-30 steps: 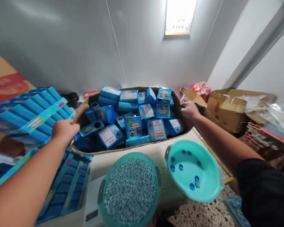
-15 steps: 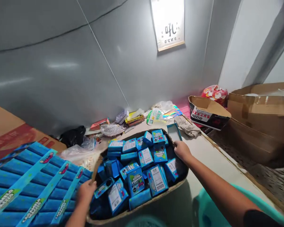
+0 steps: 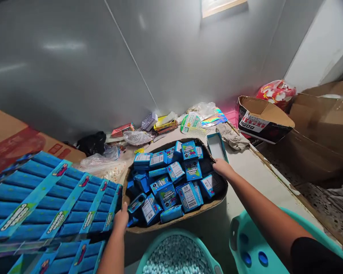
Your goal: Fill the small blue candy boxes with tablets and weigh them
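A brown oval tray [image 3: 208, 205] heaped with several small blue candy boxes [image 3: 171, 179] rests on the pale table. My left hand [image 3: 121, 219] grips the tray's near-left rim, fingers curled over the edge. My right hand [image 3: 221, 167] grips the tray's right rim, close to an open blue box lid [image 3: 216, 146] standing at the tray's far right. Both arms reach forward from the bottom of the view.
Stacked blue display cartons [image 3: 45, 201] lie at the left. A teal basin of grey pellets [image 3: 177, 253] and a second teal basin [image 3: 245, 243] sit at the near edge. Open cardboard boxes [image 3: 262, 118] stand at the right; bags and clutter [image 3: 137, 135] line the grey wall.
The tray now sits farther away on the table than a second ago, both hands still on its rim. The view has dropped a little, so the teal basins show again.
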### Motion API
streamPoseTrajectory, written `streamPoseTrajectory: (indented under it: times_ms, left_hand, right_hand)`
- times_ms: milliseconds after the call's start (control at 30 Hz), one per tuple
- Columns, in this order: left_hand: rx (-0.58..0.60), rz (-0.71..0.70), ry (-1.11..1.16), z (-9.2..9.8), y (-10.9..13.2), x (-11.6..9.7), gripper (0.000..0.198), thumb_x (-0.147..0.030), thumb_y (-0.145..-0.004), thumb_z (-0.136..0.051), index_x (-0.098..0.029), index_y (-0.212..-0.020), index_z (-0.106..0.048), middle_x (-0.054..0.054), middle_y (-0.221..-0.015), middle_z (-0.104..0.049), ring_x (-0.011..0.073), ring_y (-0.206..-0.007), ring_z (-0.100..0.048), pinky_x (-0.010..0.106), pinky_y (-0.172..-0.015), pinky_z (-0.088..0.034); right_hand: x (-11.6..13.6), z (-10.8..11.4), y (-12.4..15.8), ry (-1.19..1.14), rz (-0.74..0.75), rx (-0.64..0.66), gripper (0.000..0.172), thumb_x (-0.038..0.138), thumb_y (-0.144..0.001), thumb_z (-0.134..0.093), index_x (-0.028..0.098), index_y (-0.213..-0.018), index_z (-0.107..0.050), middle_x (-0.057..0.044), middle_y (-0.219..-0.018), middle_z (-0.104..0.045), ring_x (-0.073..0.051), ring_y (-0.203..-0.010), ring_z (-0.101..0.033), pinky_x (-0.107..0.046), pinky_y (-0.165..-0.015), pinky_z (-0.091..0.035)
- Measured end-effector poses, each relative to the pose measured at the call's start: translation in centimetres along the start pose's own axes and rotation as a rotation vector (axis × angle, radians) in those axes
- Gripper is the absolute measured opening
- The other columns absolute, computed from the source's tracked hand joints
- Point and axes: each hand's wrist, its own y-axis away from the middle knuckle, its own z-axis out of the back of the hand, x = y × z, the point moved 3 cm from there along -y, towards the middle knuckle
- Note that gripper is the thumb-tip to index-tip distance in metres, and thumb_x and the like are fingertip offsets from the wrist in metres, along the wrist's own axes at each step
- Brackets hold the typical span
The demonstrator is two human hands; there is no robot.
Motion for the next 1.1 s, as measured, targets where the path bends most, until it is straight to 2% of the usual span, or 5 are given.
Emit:
streamPoseTrajectory:
  times_ms: [167, 367, 800, 967, 1100]
  left_hand:
    - [0.077, 0.190, 0.031, -1.0, 1.9, 1.1, 0.042, -0.049, -0.100, -0.048, -0.013, -0.097, -0.068, 0.007, -0.093, -0.073, 0.0180, -0.088, -0.070, 0.039, -0.086, -0.056]
    - [0.092, 0.176, 0.098, -1.3, 3.1, 1.5, 0.047, -0.049, -0.102, -0.039, -0.013, -0.093, -0.068, 0.008, -0.094, -0.071, 0.0189, -0.092, -0.068, 0.041, -0.088, -0.054]
    - [-0.091, 0.198, 0.230, -0.9, -3.2, -1.9, 0.039, -0.047, -0.099, -0.048, -0.013, -0.101, -0.067, 0.009, -0.101, -0.070, 0.0199, -0.095, -0.067, 0.041, -0.089, -0.053]
    - [-0.133, 0.132, 0.255, -0.9, -0.7, -0.4, 0.045, -0.042, -0.100, -0.037, -0.014, -0.092, -0.072, 0.019, -0.096, -0.073, 0.0304, -0.090, -0.067, 0.040, -0.075, -0.049]
    - [-0.152, 0.109, 0.267, -1.4, 1.5, 0.8, 0.048, -0.042, -0.101, -0.034, -0.013, -0.106, -0.071, 0.019, -0.097, -0.073, 0.0331, -0.089, -0.066, 0.037, -0.069, -0.046]
  right_hand:
    - [-1.1, -0.9, 1.5, -0.039, 0.037, -0.084, 0.028, 0.012, -0.085, -0.047, 0.014, -0.103, -0.069, -0.009, -0.092, -0.072, -0.020, -0.080, -0.063, -0.029, -0.067, -0.041]
    - [-2.5, -1.3, 2.8, -0.129, 0.093, -0.247, 0.033, 0.016, -0.076, -0.038, 0.015, -0.090, -0.068, -0.009, -0.078, -0.068, -0.021, -0.071, -0.058, -0.028, -0.061, -0.035]
    - [3.3, -2.4, -3.4, -0.234, 0.221, -0.444, 0.042, 0.024, -0.073, -0.042, 0.015, -0.097, -0.075, -0.010, -0.076, -0.069, -0.023, -0.071, -0.055, -0.030, -0.062, -0.033]
    - [1.2, -3.1, -0.2, -0.327, 0.228, -0.497, 0.049, 0.027, -0.075, -0.041, 0.014, -0.109, -0.074, -0.008, -0.081, -0.072, -0.023, -0.073, -0.061, -0.029, -0.066, -0.041]
    - [-0.1, -3.7, 1.8, -0.358, 0.192, -0.563, 0.054, 0.026, -0.073, -0.041, 0.014, -0.116, -0.072, -0.008, -0.091, -0.074, -0.024, -0.076, -0.063, -0.030, -0.071, -0.045]
